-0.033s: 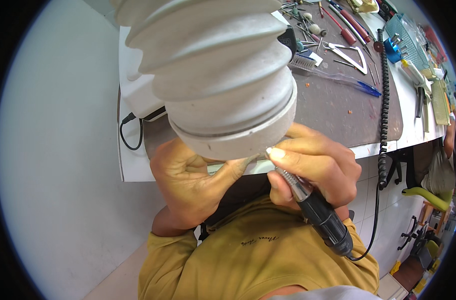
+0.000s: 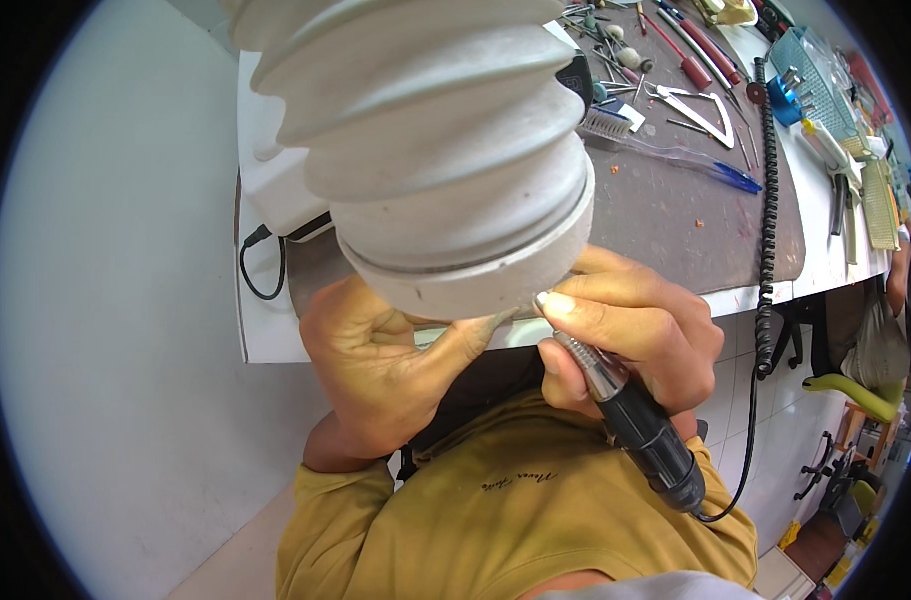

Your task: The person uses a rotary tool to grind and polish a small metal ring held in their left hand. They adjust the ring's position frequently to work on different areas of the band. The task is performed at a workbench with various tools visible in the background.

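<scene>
A large white ribbed suction hose [image 2: 435,120] fills the upper middle and hides the tips of several fingers. Beneath its rim, my left hand [image 2: 380,365] is curled, thumb reaching toward my right fingertips; what it holds is too hidden to make out. My right hand [image 2: 640,335] grips a rotary handpiece [image 2: 647,450] with a metal nose and black body, angled up toward the left thumb. The handpiece's working tip is obscured near the hose rim. A thin black cord runs from its lower end up to a coiled cable [image 2: 767,220].
The grey mat [image 2: 695,240] holds burs, a white caliper [image 2: 717,120], a clear-handled brush [image 2: 705,170] and pens. A white machine [image 2: 275,190] stands left. Baskets [image 2: 880,200] line the right side. Another person's arm [image 2: 897,270] shows at the far right, near a green chair [image 2: 855,390].
My right hand and the handpiece nose have shifted very slightly to the right; otherwise the view looks the same.
</scene>
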